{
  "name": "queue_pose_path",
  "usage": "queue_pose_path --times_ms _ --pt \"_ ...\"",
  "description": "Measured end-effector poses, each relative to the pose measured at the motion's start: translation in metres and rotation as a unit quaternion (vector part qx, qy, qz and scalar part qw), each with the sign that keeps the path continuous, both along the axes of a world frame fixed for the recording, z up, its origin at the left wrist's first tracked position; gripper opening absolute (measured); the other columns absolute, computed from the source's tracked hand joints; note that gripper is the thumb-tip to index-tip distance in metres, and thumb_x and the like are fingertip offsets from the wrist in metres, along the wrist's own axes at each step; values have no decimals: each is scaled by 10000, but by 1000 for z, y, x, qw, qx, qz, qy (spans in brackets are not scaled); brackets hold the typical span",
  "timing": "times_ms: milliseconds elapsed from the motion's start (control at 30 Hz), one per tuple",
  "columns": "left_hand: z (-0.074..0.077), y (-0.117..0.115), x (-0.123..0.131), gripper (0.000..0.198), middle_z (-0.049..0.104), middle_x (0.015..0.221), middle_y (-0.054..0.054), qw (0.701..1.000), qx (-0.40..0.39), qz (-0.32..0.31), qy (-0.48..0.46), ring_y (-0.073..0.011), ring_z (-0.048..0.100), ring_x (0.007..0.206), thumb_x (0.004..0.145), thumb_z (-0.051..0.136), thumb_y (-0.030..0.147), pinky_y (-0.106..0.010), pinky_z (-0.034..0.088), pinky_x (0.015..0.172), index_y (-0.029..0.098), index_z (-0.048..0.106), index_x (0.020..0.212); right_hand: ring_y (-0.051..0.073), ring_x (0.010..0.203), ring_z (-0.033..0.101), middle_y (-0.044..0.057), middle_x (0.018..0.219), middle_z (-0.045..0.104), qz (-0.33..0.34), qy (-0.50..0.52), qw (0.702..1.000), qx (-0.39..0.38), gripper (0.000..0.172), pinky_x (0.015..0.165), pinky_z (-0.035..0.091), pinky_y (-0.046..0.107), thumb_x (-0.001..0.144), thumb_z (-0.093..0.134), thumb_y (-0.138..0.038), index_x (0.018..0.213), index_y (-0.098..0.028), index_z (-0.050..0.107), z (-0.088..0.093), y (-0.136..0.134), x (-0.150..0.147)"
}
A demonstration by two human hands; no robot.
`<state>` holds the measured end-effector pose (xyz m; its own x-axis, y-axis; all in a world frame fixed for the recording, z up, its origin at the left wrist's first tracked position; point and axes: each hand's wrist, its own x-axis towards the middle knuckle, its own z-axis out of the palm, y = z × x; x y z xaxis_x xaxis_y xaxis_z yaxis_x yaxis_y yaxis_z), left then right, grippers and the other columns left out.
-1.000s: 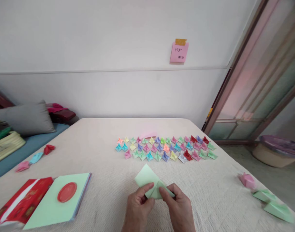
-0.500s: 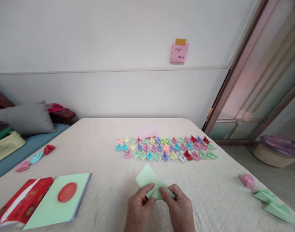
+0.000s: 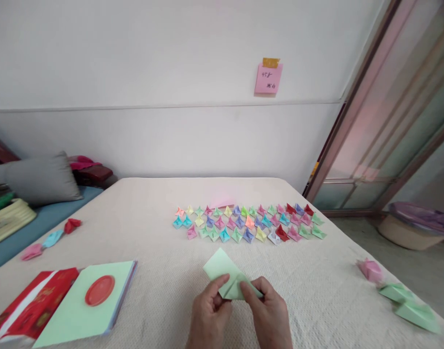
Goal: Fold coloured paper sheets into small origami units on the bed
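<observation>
A light green sheet of paper (image 3: 222, 269), partly folded, lies on the cream tablecloth (image 3: 152, 232) near the front edge. My left hand (image 3: 207, 315) pinches its near left part with thumb and fingers closed. My right hand (image 3: 269, 315) presses and pinches the folded flap on the right. Beyond the sheet, several small folded paper shapes (image 3: 249, 224) in many colours stand in rows.
A stack of green paper (image 3: 76, 315) with a red round lid (image 3: 100, 290) on it sits front left beside a red packet (image 3: 29, 305). Loose folded pieces lie at the left (image 3: 53, 237) and right (image 3: 400, 295). A pink note (image 3: 268, 77) hangs on the wall.
Both hands stay on the green sheet with only slight finger shifts. The view has drifted a little.
</observation>
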<state>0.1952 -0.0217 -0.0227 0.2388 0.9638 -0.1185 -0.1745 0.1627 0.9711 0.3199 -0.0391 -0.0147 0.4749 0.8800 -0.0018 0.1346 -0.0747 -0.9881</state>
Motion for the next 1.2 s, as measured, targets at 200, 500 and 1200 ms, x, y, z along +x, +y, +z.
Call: queue_pose_path --times_ms 200,500,1200 --pt "-7 0 -5 476 554 608 13 998 25 4 58 -103 414 526 726 621 270 -226 308 519 85 626 1165 129 549 328 -62 536 348 1 -3 1000 -6 336 501 304 238 716 603 -439 534 -212 434 -1 0 0" --pt "-5 -1 -5 440 592 691 -11 998 26 29 54 -132 471 612 718 634 296 -240 355 594 110 665 1115 136 552 347 -54 540 369 1 -8 1000 -10 343 501 311 240 719 604 -459 536 -214 449 -2 0 -2" --pt "-4 0 -6 212 747 761 -61 998 9 30 53 -217 647 729 683 665 243 -302 486 726 155 769 846 130 549 391 -47 539 435 1 -31 999 41 314 513 328 232 751 611 -428 564 -199 508 -18 -3 -7"
